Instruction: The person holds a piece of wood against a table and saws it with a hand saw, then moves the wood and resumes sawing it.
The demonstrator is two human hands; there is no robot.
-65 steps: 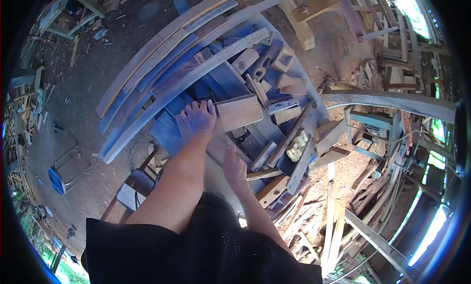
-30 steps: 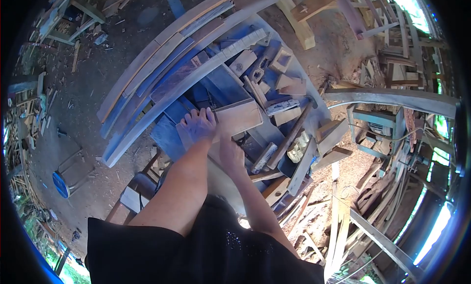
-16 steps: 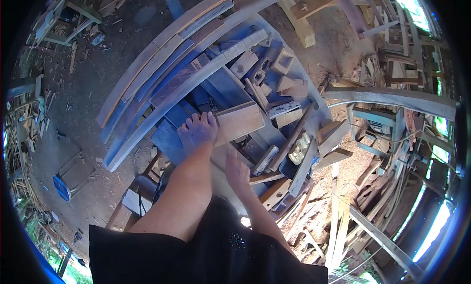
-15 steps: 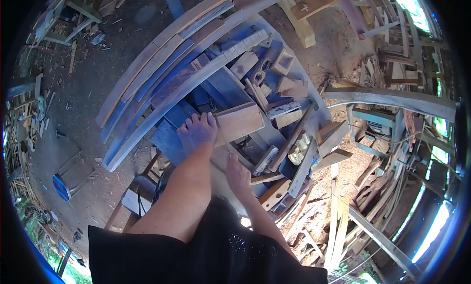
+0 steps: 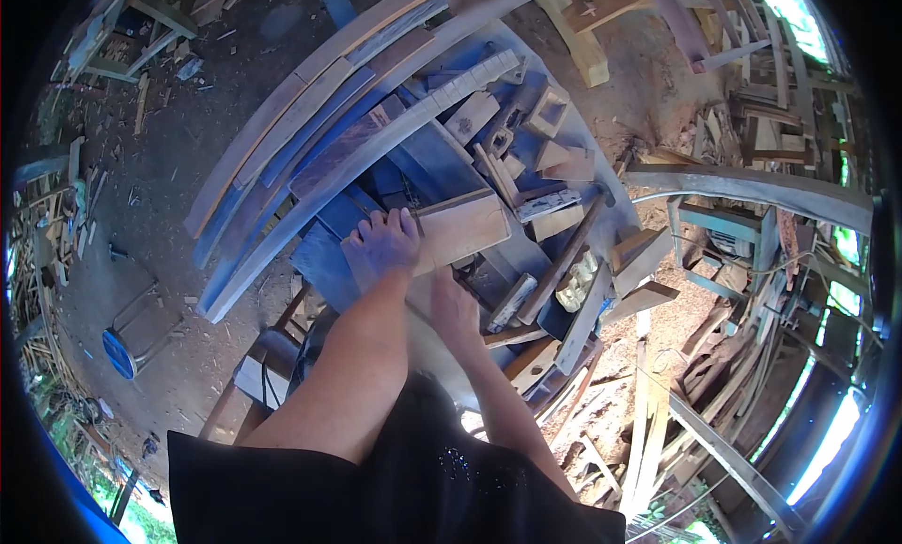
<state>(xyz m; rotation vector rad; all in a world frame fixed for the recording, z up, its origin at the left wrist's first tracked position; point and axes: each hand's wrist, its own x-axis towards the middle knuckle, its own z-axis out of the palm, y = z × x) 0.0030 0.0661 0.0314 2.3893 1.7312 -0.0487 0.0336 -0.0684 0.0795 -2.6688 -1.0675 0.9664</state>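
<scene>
A pale wooden block (image 5: 467,230) lies tilted across the other pieces in the middle of the workbench. My left hand (image 5: 385,243) rests over its left end, with the fingers curled across the top and its far edge. Just below the block, my right hand (image 5: 453,304) is closed, with its fingertips close to the block's near side. What it grips is too small and hidden to make out. A grey board surface (image 5: 324,267) shows beneath and to the left of my left hand.
Long curved planks (image 5: 310,121) lie along the bench's left side. Wood offcuts (image 5: 564,163) and a crumpled yellowish object (image 5: 576,283) are on the right. A round blue-topped stool (image 5: 119,353) stands at the left. Lumber (image 5: 714,450) is piled at the lower right.
My right hand has moved up and slightly forward, nearer to the block. The thin dark item visible at its fingertips before is now hidden. My left hand keeps its place on the block.
</scene>
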